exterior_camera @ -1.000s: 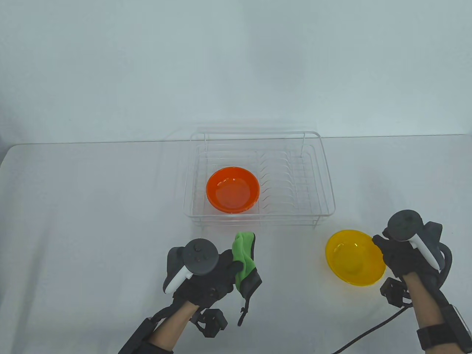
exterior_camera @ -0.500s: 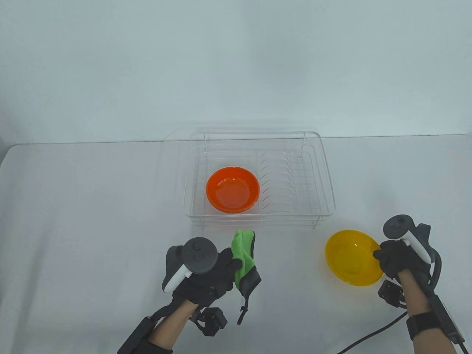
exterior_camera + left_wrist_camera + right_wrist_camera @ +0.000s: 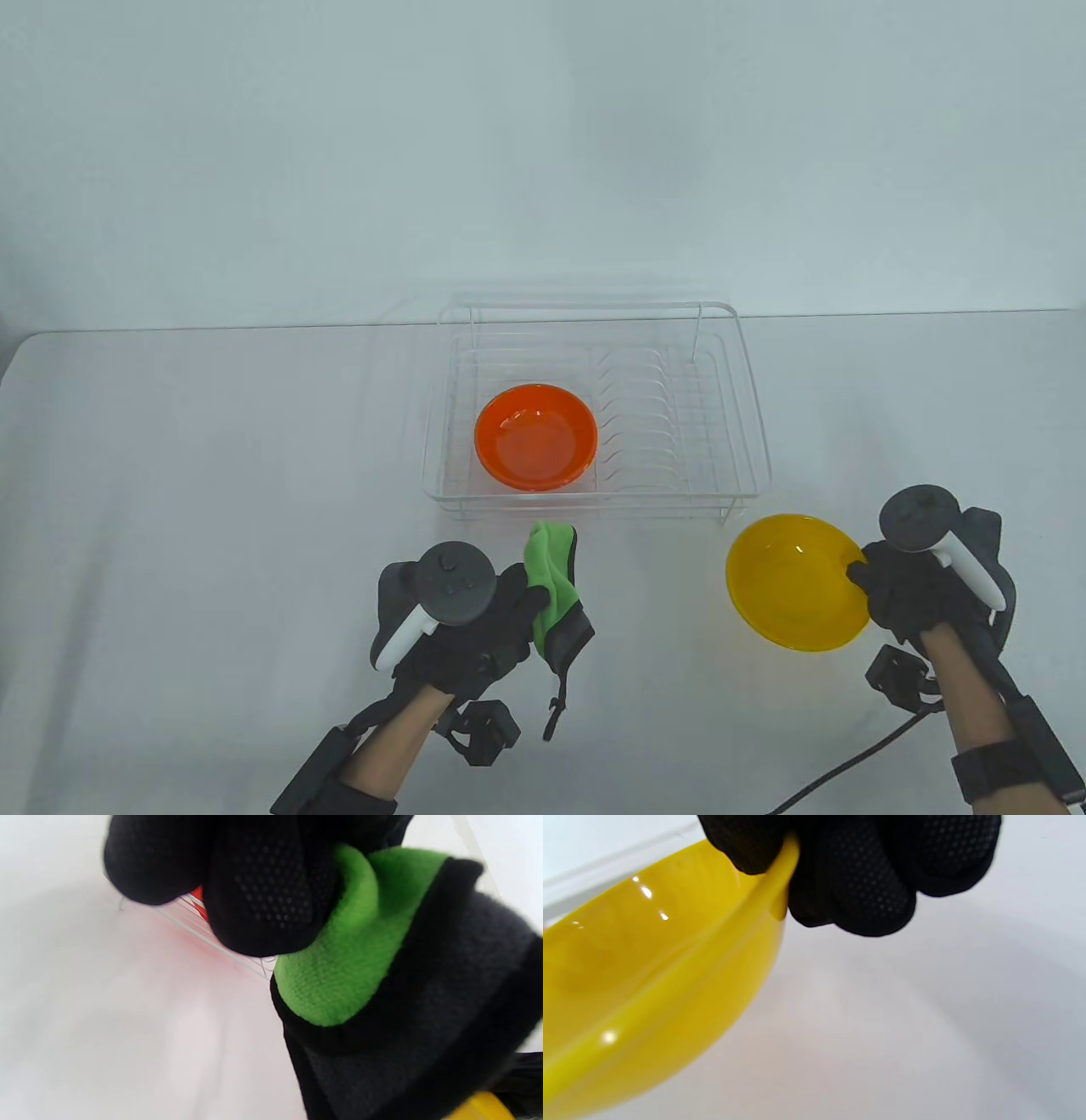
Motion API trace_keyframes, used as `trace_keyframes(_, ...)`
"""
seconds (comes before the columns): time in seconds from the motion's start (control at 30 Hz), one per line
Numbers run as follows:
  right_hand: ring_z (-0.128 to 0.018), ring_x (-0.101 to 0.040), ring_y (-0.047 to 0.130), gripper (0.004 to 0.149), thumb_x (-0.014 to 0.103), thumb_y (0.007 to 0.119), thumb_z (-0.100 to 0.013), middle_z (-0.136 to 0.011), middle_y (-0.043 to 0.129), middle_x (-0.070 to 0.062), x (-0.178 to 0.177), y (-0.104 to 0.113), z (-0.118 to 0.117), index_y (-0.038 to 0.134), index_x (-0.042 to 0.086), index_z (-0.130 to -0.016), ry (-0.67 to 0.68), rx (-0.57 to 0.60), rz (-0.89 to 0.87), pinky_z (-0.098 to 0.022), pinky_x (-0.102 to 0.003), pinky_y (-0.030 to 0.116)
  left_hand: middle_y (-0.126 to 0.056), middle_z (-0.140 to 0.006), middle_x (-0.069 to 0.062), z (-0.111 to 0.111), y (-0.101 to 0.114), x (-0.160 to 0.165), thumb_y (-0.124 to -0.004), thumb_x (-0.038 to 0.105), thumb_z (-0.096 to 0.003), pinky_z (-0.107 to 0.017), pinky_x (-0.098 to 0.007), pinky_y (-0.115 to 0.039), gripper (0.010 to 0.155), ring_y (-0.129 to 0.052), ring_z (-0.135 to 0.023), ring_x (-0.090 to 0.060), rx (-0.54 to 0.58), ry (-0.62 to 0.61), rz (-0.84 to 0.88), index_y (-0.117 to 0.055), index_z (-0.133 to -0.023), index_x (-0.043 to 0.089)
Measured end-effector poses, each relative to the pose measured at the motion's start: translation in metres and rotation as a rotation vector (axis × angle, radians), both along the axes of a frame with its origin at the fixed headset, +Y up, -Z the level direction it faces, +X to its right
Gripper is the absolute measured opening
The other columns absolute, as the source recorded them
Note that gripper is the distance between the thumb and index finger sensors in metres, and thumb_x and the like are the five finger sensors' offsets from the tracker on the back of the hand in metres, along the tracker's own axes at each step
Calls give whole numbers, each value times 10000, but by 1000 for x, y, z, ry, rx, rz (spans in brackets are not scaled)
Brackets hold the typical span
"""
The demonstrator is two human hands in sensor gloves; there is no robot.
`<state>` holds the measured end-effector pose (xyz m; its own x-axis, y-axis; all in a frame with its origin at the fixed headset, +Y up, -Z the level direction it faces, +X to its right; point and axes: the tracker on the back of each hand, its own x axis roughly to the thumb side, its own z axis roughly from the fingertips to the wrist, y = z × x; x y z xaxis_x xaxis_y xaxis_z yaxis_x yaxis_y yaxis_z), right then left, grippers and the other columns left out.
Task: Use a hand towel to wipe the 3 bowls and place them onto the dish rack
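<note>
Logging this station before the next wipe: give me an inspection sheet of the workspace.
Surface: white table, bare where seen.
Job's things: glossy orange bowl inside white wire dish rack; glossy yellow bowl tilted, held by its rim; green-and-black hand towel bunched; third bowl not seen.
Clutter: nothing seen.
Grips: left hand holds towel; right hand pinches yellow bowl.
Cables: black cable below right wrist.
Surroundings: plain pale wall.

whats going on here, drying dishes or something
A person in sensor gloves is wiping bowls. The right hand pinches the rim of a yellow bowl, tilted above the table. The left hand grips a green and black hand towel in front of the dish rack. An orange bowl sits in the rack. No third bowl is in view.
</note>
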<state>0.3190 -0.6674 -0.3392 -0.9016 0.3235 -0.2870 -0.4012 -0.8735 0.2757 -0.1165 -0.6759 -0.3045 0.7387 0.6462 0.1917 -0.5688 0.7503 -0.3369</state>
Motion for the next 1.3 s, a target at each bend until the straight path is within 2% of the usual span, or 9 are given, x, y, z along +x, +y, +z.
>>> trace_keyframes(0.23, -291, -117, 989, 476, 326, 691, -561, -497, 990, -94, -68, 19, 16, 752, -55, -841, 145, 140, -65, -302, -384, 865, -920, -644, -61, -10, -1, -15, -634, 350, -549, -382, -356, -857, 490, -1018, -345, -115, -28, 49, 26, -703, -919, 36)
trace_keyframes(0.47, -229, -84, 985, 478, 336, 710, -550, -435, 998, -76, -119, 14, 27, 774, -59, -810, 231, 177, -118, -251, -354, 877, -927, -630, -57, -15, 0, -28, -647, 353, -544, -369, -348, -862, 489, -1018, -329, -105, -13, 93, 28, -711, -911, 38)
trace_keyframes(0.63, -223, -85, 982, 478, 335, 714, -548, -427, 995, -80, -127, 4, 29, 772, -61, -809, 232, 196, -153, -247, -355, 875, -930, -622, -56, -18, 1, -34, -654, 353, -541, -363, -344, -864, 486, -1018, -320, -101, -10, 107, 20, -720, -905, 38)
trace_keyframes(0.77, -225, -89, 982, 478, 335, 719, -547, -429, 994, -84, -126, 4, 30, 771, -61, -810, 235, 204, -139, -251, -358, 873, -933, -617, -61, -14, 12, -32, -668, 349, -538, -358, -341, -867, 484, -1020, -314, -100, 42, 103, -2, -726, -902, 36)
trace_keyframes(0.9, -228, -90, 984, 478, 334, 720, -548, -432, 995, -84, -127, -1, 32, 770, -60, -814, 244, 199, -144, -251, -358, 873, -937, -609, -60, -8, 32, -16, -681, 353, -535, -352, -340, -867, 483, -1019, -304, -97, 118, 88, -84, -734, -897, 38)
trace_keyframes(1.07, -240, -96, 986, 478, 326, 708, -554, -445, 993, -91, -128, -5, 34, 758, -64, -826, 260, 184, -129, -259, -363, 872, -944, -592, -53, -7, 57, 26, -702, 381, -540, -342, -341, -865, 489, -1016, -288, -100, 180, 10, -228, -747, -888, 40)
trace_keyframes(1.2, -242, -92, 988, 478, 328, 709, -553, -449, 994, -87, -126, -8, 35, 754, -59, -830, 253, 181, -134, -260, -358, 874, -952, -582, -51, -11, 67, 65, -725, 396, -535, -334, -339, -866, 491, -1019, -280, -102, 199, -56, -389, -767, -876, 46)
trace_keyframes(1.3, -236, -89, 992, 480, 329, 713, -550, -449, 997, -86, -125, -12, 34, 753, -58, -830, 242, 178, -142, -253, -352, 878, -959, -583, -52, -18, 64, 94, -743, 398, -529, -335, -339, -866, 490, -1026, -284, -104, 161, -103, -509, -778, -874, 52)
